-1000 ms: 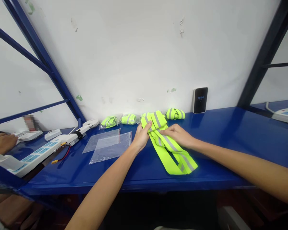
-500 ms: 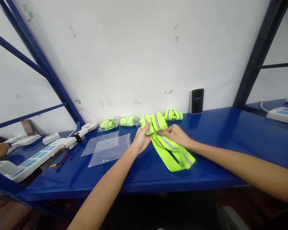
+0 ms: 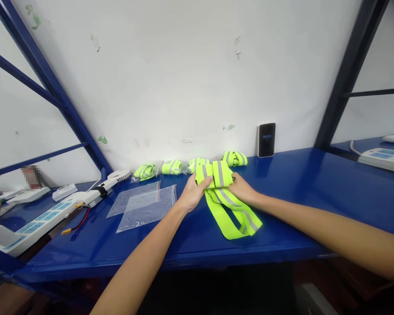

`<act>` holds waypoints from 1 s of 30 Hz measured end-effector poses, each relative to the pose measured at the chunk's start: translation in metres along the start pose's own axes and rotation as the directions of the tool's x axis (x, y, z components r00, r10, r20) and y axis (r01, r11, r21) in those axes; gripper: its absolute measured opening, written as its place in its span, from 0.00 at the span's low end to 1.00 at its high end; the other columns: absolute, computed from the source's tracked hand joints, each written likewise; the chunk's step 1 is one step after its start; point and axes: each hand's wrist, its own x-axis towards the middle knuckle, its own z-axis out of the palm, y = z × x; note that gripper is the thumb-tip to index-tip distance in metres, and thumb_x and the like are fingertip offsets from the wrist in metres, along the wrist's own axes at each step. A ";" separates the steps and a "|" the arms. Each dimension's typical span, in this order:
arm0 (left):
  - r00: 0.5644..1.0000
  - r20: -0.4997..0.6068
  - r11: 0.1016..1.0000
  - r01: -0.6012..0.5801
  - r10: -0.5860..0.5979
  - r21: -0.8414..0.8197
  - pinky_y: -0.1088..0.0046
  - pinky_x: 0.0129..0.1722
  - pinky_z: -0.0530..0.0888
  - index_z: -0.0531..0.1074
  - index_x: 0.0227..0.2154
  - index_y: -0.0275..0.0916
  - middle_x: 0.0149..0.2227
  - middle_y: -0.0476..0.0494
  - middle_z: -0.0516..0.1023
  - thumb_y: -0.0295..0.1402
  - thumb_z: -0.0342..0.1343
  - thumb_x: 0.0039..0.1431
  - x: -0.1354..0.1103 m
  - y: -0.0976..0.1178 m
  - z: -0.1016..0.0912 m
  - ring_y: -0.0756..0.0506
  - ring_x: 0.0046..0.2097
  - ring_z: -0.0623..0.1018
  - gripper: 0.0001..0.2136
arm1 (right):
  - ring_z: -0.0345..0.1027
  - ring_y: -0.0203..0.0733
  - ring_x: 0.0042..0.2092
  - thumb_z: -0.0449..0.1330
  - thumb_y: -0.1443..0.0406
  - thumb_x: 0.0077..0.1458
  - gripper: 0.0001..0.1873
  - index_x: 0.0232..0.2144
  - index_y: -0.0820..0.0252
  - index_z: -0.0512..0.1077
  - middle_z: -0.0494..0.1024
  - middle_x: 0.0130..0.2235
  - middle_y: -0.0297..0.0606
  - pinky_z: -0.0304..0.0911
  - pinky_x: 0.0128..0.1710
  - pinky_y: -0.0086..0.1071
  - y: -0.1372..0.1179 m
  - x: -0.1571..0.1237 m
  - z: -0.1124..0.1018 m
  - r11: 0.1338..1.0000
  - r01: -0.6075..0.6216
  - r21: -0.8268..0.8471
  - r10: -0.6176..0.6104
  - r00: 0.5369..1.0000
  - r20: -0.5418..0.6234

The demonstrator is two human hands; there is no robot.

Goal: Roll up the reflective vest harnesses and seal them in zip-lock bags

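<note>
Holding yellow strap [image 3: 218, 173] beside plastic bags [image 3: 144, 203]

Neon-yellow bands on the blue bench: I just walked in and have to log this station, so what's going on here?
A person grips one reflective band with both hands: the left hand and the right hand pinch its bunched upper end, while the rest trails across the blue bench toward its front edge. Two clear plastic bags lie flat left of it, and several rolled bands sit by the wall.

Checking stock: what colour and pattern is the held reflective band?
The reflective band is neon yellow-green with a grey stripe; head view.
</note>
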 end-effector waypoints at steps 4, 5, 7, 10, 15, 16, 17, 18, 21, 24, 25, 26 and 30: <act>0.994 -0.095 0.997 -0.057 0.052 -0.050 0.55 0.58 0.67 0.71 0.48 0.37 0.49 0.37 0.78 0.35 0.66 0.49 0.003 0.002 -0.002 0.37 0.54 0.75 0.23 | 0.60 0.37 0.22 0.60 0.53 0.50 0.21 0.15 0.62 0.68 0.69 0.17 0.35 0.55 0.22 0.30 -0.007 -0.003 -0.001 0.986 -0.135 0.101 0.131 0.990 0.048; 0.991 -0.116 0.995 -0.074 0.066 -0.064 0.55 0.58 0.67 0.70 0.48 0.37 0.49 0.37 0.78 0.35 0.67 0.49 0.004 0.004 -0.002 0.37 0.54 0.75 0.23 | 0.61 0.37 0.23 0.59 0.52 0.51 0.21 0.17 0.63 0.70 0.70 0.19 0.36 0.56 0.23 0.30 -0.009 -0.004 -0.001 0.981 -0.139 0.134 0.133 0.990 0.055; 0.984 -0.153 0.992 -0.099 0.086 -0.079 0.55 0.58 0.67 0.70 0.48 0.37 0.48 0.37 0.79 0.35 0.67 0.48 0.005 0.006 -0.004 0.37 0.54 0.75 0.23 | 0.66 0.41 0.28 0.58 0.51 0.53 0.21 0.23 0.64 0.74 0.75 0.24 0.38 0.60 0.28 0.31 -0.014 -0.008 -0.002 0.976 -0.104 0.190 0.086 0.991 0.102; 0.978 -0.191 0.991 -0.106 0.088 -0.085 0.55 0.59 0.66 0.70 0.48 0.36 0.48 0.37 0.79 0.34 0.67 0.48 0.007 0.008 -0.008 0.37 0.55 0.74 0.24 | 0.70 0.46 0.36 0.56 0.52 0.56 0.20 0.29 0.63 0.75 0.77 0.30 0.39 0.63 0.36 0.35 -0.020 -0.013 -0.002 0.984 -0.004 0.180 -0.031 0.981 0.191; 0.965 -0.223 0.983 -0.163 0.140 -0.089 0.56 0.58 0.67 0.70 0.49 0.38 0.51 0.38 0.77 0.34 0.67 0.48 0.009 0.008 -0.014 0.37 0.56 0.74 0.24 | 0.70 0.47 0.44 0.61 0.55 0.54 0.16 0.40 0.59 0.69 0.76 0.42 0.39 0.64 0.43 0.37 -0.019 -0.013 -0.002 0.997 0.073 0.032 -0.073 0.997 -0.010; 0.966 -0.217 0.983 -0.163 0.140 -0.091 0.55 0.58 0.68 0.70 0.49 0.38 0.51 0.38 0.77 0.34 0.67 0.49 0.009 0.008 -0.015 0.36 0.56 0.74 0.23 | 0.70 0.47 0.44 0.62 0.56 0.53 0.19 0.44 0.58 0.67 0.76 0.43 0.40 0.65 0.42 0.37 -0.018 -0.012 -0.002 0.998 0.050 0.049 -0.049 0.998 -0.031; 0.969 -0.208 0.983 -0.157 0.135 -0.094 0.55 0.58 0.68 0.70 0.49 0.39 0.51 0.38 0.77 0.34 0.67 0.49 0.009 0.007 -0.015 0.36 0.56 0.74 0.23 | 0.71 0.46 0.43 0.62 0.57 0.52 0.22 0.47 0.57 0.65 0.76 0.44 0.40 0.66 0.42 0.38 -0.017 -0.011 -0.003 0.997 0.017 0.081 -0.015 1.000 -0.024; 0.972 -0.196 0.984 -0.149 0.127 -0.097 0.55 0.58 0.68 0.70 0.49 0.38 0.51 0.38 0.77 0.34 0.67 0.49 0.009 0.007 -0.016 0.36 0.56 0.74 0.23 | 0.72 0.46 0.42 0.63 0.58 0.52 0.25 0.50 0.57 0.63 0.76 0.43 0.40 0.67 0.41 0.38 -0.016 -0.010 -0.003 0.993 -0.023 0.118 0.023 1.000 0.004; 0.982 -0.161 0.986 -0.120 0.101 -0.119 0.55 0.59 0.66 0.70 0.50 0.37 0.50 0.38 0.78 0.34 0.66 0.50 0.008 0.006 -0.014 0.37 0.57 0.73 0.24 | 0.74 0.47 0.43 0.63 0.61 0.53 0.26 0.53 0.59 0.63 0.79 0.42 0.42 0.69 0.43 0.39 -0.018 -0.007 -0.004 0.971 -0.101 0.217 0.084 0.993 0.088; 0.992 -0.115 0.985 -0.071 0.053 -0.154 0.56 0.60 0.66 0.72 0.49 0.35 0.51 0.37 0.77 0.35 0.64 0.52 0.007 0.007 -0.011 0.37 0.57 0.73 0.21 | 0.74 0.49 0.46 0.63 0.64 0.53 0.19 0.48 0.61 0.70 0.79 0.44 0.44 0.69 0.47 0.40 -0.021 -0.006 -0.003 0.949 -0.100 0.300 0.056 0.987 0.152; 0.994 -0.104 0.985 -0.054 0.038 -0.161 0.56 0.60 0.66 0.72 0.48 0.35 0.51 0.36 0.77 0.36 0.64 0.53 0.007 0.007 -0.009 0.37 0.56 0.73 0.20 | 0.74 0.49 0.46 0.63 0.65 0.53 0.18 0.47 0.61 0.71 0.80 0.45 0.44 0.70 0.47 0.41 -0.021 -0.006 -0.002 0.944 -0.088 0.317 0.039 0.986 0.160; 0.995 -0.098 0.986 -0.041 0.025 -0.164 0.57 0.60 0.66 0.73 0.47 0.35 0.51 0.36 0.77 0.36 0.63 0.53 0.007 0.007 -0.008 0.37 0.56 0.73 0.19 | 0.74 0.49 0.46 0.63 0.65 0.52 0.18 0.46 0.61 0.72 0.80 0.45 0.44 0.70 0.47 0.41 -0.020 -0.006 -0.002 0.942 -0.077 0.326 0.025 0.987 0.161; 0.995 -0.101 0.989 0.000 -0.015 -0.150 0.56 0.60 0.65 0.75 0.46 0.34 0.48 0.36 0.79 0.37 0.64 0.53 0.006 0.007 -0.005 0.36 0.56 0.73 0.19 | 0.77 0.48 0.41 0.65 0.62 0.52 0.22 0.49 0.60 0.70 0.81 0.41 0.42 0.72 0.41 0.40 -0.012 -0.003 -0.002 0.949 -0.035 0.314 -0.001 0.993 0.115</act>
